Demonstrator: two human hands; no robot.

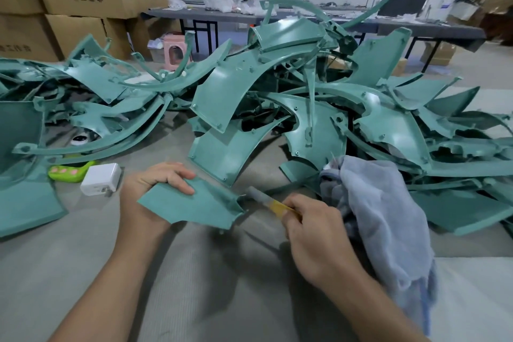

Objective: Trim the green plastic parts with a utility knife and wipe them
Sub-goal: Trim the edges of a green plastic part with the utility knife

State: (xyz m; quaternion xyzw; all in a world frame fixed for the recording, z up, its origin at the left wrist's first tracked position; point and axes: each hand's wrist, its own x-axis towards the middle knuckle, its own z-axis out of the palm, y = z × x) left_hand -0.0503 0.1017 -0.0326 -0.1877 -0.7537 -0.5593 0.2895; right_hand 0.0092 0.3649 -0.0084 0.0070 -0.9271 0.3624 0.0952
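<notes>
Left hand (158, 180) pinches green part (194, 205) at 9 o'clock; right hand (311, 233) grips utility knife (266, 198). Part probably light, stiff.

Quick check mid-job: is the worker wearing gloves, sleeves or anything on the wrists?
No gloves: the left hand and right hand are bare. The left forearm and right forearm are bare too, with no sleeve, watch, band or ring in view.

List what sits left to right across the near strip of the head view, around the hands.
From the left: green toy → white charger → left hand → green part it holds → utility knife → right hand holding it → grey cloth.
</notes>
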